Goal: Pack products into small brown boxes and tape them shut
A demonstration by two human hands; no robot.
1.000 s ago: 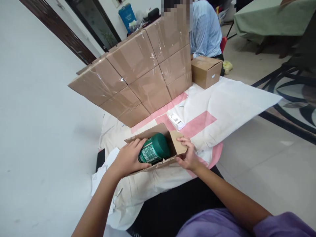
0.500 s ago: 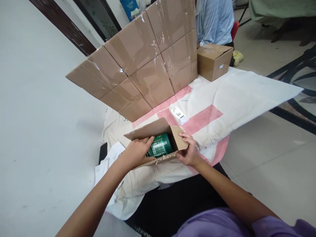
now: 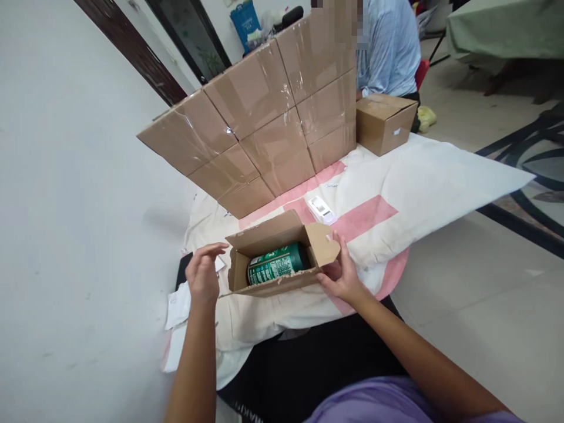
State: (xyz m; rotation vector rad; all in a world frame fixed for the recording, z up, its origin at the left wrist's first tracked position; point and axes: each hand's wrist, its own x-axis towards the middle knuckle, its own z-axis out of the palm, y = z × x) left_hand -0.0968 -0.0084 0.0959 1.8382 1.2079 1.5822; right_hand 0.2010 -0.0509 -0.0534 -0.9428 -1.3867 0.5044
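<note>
An uncovered cardboard box (image 3: 273, 289) sits near the front of the cloth-covered table. Inside it a green cylindrical can (image 3: 278, 262) with a dark end lies on its side. My right hand (image 3: 346, 273) grips the box at its right end, by the raised end flap (image 3: 324, 242), thumb low against the corner. Just off the box's left end is my left hand (image 3: 205, 273), its fingers stretched toward the rim and holding nothing.
Behind the box lies a small white device (image 3: 321, 210). A tall taped cardboard panel (image 3: 273, 126) stands across the table, with a closed carton (image 3: 385, 123) at its right. A person in a blue shirt (image 3: 392, 47) sits beyond. White papers (image 3: 177, 306) lie at left.
My left hand has come off the can and moved left out of the box, so more of the can shows. My right hand stays at the right end.
</note>
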